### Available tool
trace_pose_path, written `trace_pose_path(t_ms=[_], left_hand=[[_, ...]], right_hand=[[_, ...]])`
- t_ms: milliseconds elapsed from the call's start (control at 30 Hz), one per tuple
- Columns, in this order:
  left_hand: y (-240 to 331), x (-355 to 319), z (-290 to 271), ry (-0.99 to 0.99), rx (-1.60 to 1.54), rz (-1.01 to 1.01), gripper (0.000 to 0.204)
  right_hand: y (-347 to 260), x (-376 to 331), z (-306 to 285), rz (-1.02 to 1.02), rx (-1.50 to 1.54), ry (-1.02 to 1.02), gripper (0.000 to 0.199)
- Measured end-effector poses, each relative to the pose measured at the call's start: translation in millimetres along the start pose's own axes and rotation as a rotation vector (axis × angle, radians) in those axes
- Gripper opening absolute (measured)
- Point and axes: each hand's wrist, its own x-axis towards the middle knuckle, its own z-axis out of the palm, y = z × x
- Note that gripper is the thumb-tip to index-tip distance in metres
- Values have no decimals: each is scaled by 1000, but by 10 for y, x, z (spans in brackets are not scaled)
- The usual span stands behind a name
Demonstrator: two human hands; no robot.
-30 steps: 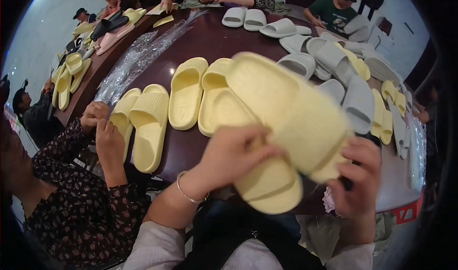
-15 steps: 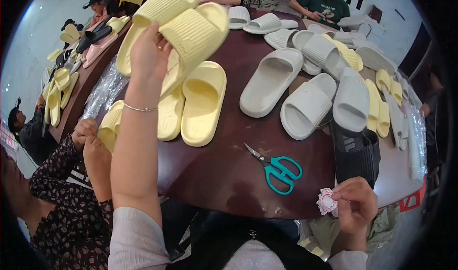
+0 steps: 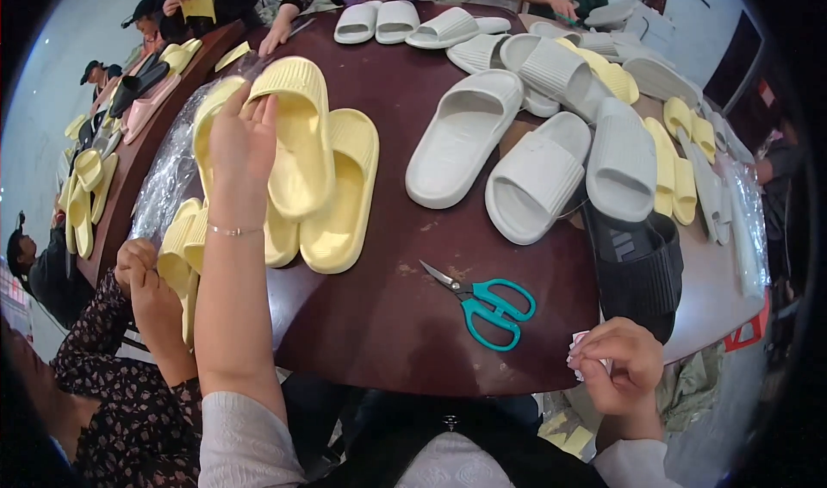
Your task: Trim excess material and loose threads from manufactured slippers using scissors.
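My left hand (image 3: 239, 139) is at the inner edges of a pair of yellow slippers, its fingers closed around where they meet. The right slipper (image 3: 300, 156) of the pair lies over other yellow slippers (image 3: 349, 221); the left slipper (image 3: 205, 130) is partly behind my hand. Low at the table's right front edge, my right hand (image 3: 622, 363) pinches a crumpled white paper (image 3: 575, 350) with red marks, mostly covered by the fingers. Between my hands lie scissors (image 3: 487, 307) with teal handles, blades slightly apart.
White slippers (image 3: 465, 139) spread across the right half of the dark red table (image 3: 379, 333), with a black slipper (image 3: 642, 268) near my right hand. At left, a co-worker's hands (image 3: 142, 273) are beside yellow slippers (image 3: 177, 247). Clear plastic wrap (image 3: 164, 186) lies along the left edge.
My left hand has lowered the yellow slippers from above the table onto the other yellow pair. My right hand still holds the paper, now more hidden.
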Motion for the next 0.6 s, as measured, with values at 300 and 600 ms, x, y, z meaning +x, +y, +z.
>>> trace_pose_path(t_ms=[300, 600], left_hand=[[-320, -1100, 375, -415, -338, -189, 23], [-646, -1784, 438, -403, -246, -459, 46]], right_hand=[[9, 140, 215, 150, 0, -26, 26], [367, 23, 791, 64, -693, -438, 30]])
